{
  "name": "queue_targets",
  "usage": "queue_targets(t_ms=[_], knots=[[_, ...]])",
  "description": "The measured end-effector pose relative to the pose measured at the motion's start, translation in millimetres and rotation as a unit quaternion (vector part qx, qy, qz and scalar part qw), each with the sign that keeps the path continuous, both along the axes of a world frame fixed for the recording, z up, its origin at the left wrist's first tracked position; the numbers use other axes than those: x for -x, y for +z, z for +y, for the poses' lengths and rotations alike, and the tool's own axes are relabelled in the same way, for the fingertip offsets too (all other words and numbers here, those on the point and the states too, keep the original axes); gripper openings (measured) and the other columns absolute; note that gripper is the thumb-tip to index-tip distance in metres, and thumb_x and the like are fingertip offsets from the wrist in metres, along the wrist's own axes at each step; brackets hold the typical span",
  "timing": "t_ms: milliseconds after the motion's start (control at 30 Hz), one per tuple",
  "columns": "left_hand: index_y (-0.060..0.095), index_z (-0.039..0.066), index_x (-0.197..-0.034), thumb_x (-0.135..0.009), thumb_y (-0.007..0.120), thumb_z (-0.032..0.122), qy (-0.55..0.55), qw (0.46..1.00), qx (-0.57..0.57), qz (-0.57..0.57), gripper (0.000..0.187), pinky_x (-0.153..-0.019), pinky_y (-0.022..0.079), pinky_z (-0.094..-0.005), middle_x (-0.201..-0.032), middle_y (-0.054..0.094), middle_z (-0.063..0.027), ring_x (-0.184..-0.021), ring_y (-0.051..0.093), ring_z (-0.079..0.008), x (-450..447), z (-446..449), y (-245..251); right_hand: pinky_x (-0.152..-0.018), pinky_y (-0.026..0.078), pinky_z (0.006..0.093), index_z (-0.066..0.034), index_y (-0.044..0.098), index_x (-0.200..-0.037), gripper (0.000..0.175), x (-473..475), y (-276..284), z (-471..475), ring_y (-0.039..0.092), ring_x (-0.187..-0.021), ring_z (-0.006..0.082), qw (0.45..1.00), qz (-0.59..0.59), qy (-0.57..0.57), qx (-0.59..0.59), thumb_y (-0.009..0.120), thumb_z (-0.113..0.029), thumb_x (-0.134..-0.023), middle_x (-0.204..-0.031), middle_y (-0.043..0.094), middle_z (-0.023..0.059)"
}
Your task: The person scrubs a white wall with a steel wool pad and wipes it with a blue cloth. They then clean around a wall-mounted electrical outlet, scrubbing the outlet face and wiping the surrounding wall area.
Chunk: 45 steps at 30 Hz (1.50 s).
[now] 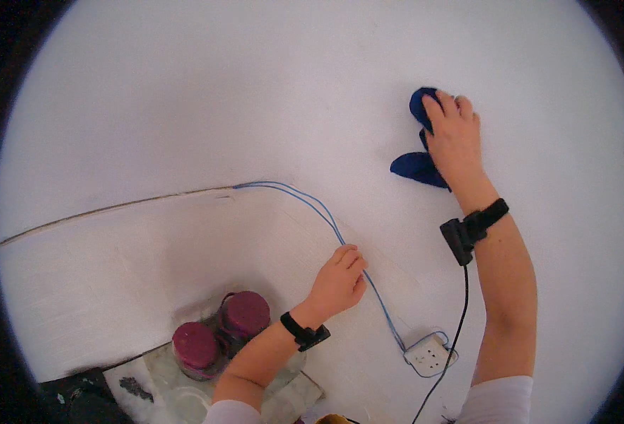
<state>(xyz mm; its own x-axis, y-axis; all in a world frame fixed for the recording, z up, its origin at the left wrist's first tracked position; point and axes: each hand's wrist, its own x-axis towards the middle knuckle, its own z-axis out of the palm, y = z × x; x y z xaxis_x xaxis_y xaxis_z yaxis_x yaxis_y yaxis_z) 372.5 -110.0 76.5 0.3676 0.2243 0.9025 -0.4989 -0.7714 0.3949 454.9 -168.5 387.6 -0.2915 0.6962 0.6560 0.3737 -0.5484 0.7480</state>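
My right hand (454, 135) presses a dark blue cloth (420, 168) flat against the white wall (317, 79). Parts of the cloth stick out past the fingers on the left, and the rest is hidden under the palm. Lower down, my left hand (339, 281) is closed around a pair of thin blue wires (320, 204). These wires come out of a narrow groove (116, 208) in the wall and run down to a white socket plate (428, 358). Both wrists wear black straps, the right one with a black device (463, 233).
Two jars with maroon lids (247, 314) (195, 344) stand at the lower left on a pale surface (285, 400), partly behind my left forearm. A clear round container (186, 405) is beside them. A black cable (464, 307) hangs from the right wrist device and crosses the socket plate.
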Motion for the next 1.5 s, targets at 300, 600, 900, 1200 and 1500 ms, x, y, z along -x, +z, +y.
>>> queue_targets(t_ms=[300,600,900,1200,1500], knots=[[0.061,0.008,-0.119,-0.079,0.065,0.003,0.058,0.998,0.018,-0.026,0.041,-0.106,0.041,-0.0464,-0.124,0.055,-0.0135,-0.130,0.041,-0.0392,11,11,14,-0.097,0.047,0.0444,-0.0067,0.062,-0.117,0.038,-3,-55,42,0.052,-0.114,0.0350,0.969,0.144,0.038,0.195,0.063,0.000,-0.080,-0.126,0.057,0.0132],[0.044,0.012,-0.140,-0.093,0.062,0.009,-0.212,0.927,0.300,-0.074,0.050,-0.112,0.038,-0.0408,-0.138,0.046,-0.0129,-0.133,0.044,-0.0280,-2,14,-1,-0.101,0.047,0.0450,-0.0107,0.060,-0.127,0.052,-13,84,119,0.052,-0.115,0.0388,0.979,0.075,0.173,-0.080,0.071,0.002,-0.078,-0.125,0.058,0.0153],[0.029,0.010,-0.149,-0.099,0.059,0.021,-0.567,0.630,0.527,-0.060,0.059,-0.113,0.039,-0.0435,-0.141,0.052,-0.0136,-0.132,0.051,-0.0306,-8,44,6,-0.088,0.052,0.0465,-0.0048,0.059,-0.110,0.032,-43,111,187,0.060,-0.106,0.0366,0.995,0.047,0.061,-0.067,0.070,-0.007,-0.080,-0.109,0.063,0.0149],[0.044,0.008,-0.140,-0.096,0.057,0.017,-0.578,0.638,0.503,-0.071,0.047,-0.107,0.042,-0.0419,-0.135,0.056,-0.0108,-0.124,0.056,-0.0292,-3,36,16,-0.090,0.048,0.0431,-0.0057,0.065,-0.103,0.021,-3,-13,151,0.054,-0.110,0.0298,0.991,-0.013,-0.050,0.124,0.063,-0.008,-0.081,-0.109,0.058,0.0110],[0.047,0.008,-0.134,-0.094,0.060,0.024,-0.575,0.616,0.532,-0.083,0.045,-0.106,0.042,-0.0416,-0.130,0.058,-0.0094,-0.121,0.057,-0.0277,0,38,12,-0.095,0.045,0.0378,-0.0066,0.069,-0.104,0.025,-10,-101,142,0.053,-0.112,0.0258,0.925,0.075,0.053,0.369,0.062,-0.011,-0.080,-0.111,0.059,0.0080]])
